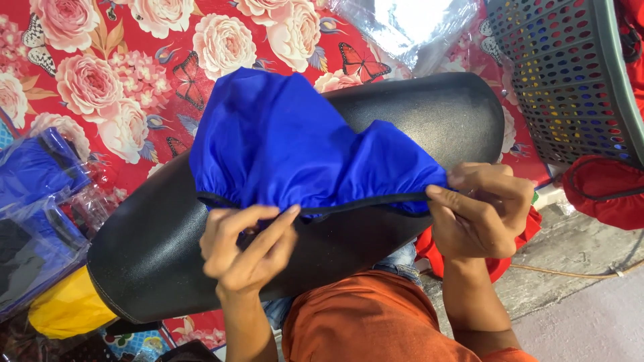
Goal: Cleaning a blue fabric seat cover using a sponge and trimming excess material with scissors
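Clear plastic packets of blue fabric (37,201) at left; crinkled clear bag (409,27) at top.

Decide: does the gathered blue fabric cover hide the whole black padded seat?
No, the gathered blue fabric cover drapes only the middle of the black padded seat.

Bright, even daylight fills the scene, colours vivid. A hard white glare burns out the clear plastic wrap (409,23) at the upper middle of the frame. The black seat (429,114) carries a soft sheen. Shadows are faint. Focus is sharp centrally, edges slightly stretched.
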